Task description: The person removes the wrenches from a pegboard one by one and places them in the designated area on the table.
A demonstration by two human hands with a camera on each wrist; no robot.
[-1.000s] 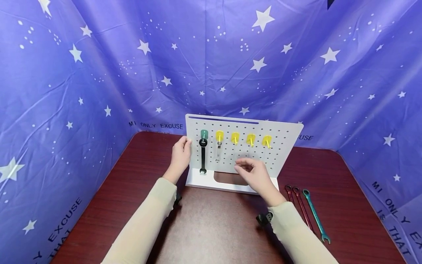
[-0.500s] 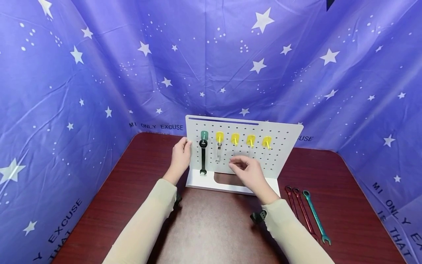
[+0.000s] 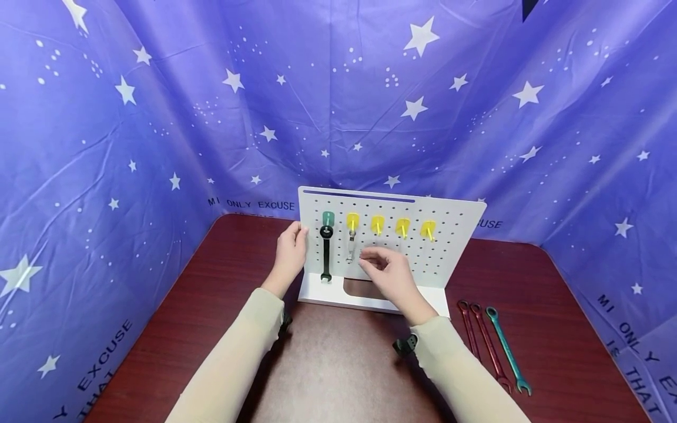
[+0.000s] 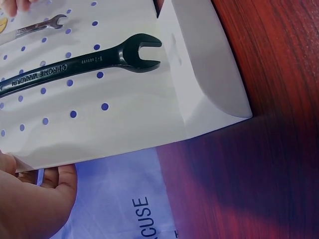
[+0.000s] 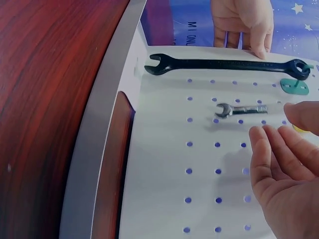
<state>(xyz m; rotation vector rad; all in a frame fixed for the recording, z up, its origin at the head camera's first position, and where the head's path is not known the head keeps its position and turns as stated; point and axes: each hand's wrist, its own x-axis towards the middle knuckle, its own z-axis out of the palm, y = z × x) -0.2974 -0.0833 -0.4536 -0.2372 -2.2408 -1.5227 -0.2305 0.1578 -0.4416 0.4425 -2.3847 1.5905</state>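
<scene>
My left hand (image 3: 288, 254) grips the left edge of a white pegboard (image 3: 455, 238), thumb on the front, fingers behind. A black combination wrench (image 3: 326, 257) hangs from the green hook (image 3: 328, 218) near that edge. Beside it, a short silver wrench (image 5: 243, 110) hangs from a yellow hook (image 3: 352, 221); part of it is hidden by my thumb in the right wrist view. Just right of the silver wrench is my right hand (image 3: 390, 276), fingers bent, with a gap between thumb and fingertips and nothing held.
Several yellow hooks, such as the rightmost one (image 3: 428, 230), stick out of the board without tools. On the dark red table (image 3: 211, 329), two red wrenches (image 3: 489, 341) and a teal wrench (image 3: 508, 349) lie right of the board. A starry purple cloth (image 3: 338, 106) surrounds the table.
My right hand has moved left across the board front, coming close to the silver wrench. The left hand stays on the board's edge, and the hanging wrenches have not moved.
</scene>
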